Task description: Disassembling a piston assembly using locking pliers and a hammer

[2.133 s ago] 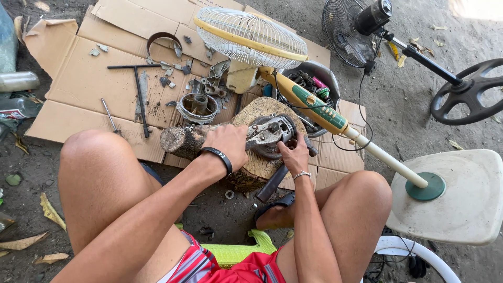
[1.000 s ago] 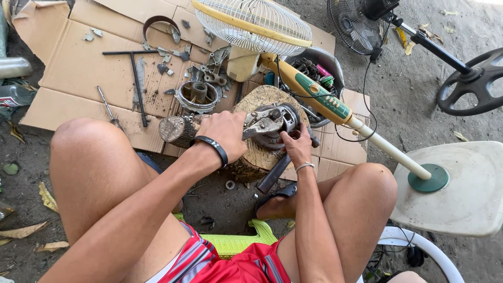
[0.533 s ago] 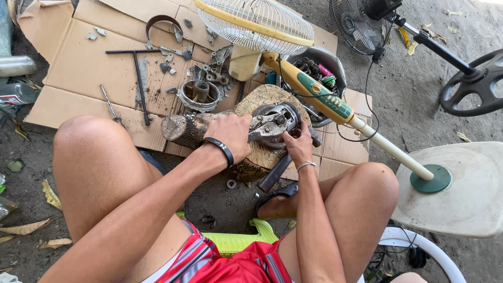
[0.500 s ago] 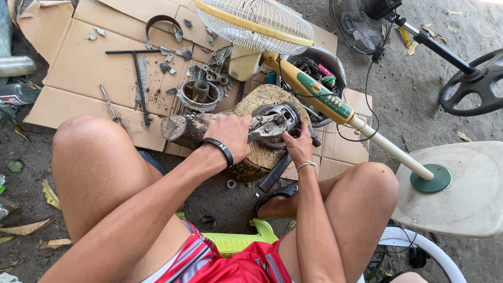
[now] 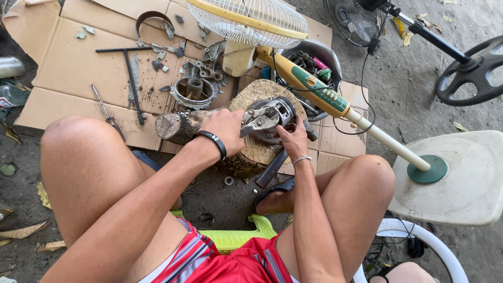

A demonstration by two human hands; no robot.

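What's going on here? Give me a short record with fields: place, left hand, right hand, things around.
place: cardboard sheets on the ground, wooden stump as a block
left hand: grips pliers
right hand: steadies round metal part on the stump
around: fan with pale grille, T-handled tool, metal ring part, white plastic stool

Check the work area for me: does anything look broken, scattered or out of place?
Yes. A pedestal fan lies tipped across the cardboard, pole pointing to its base. Grey broken fragments are strewn over that cardboard. On the stump, the left hand and right hand grip a metal motor part.
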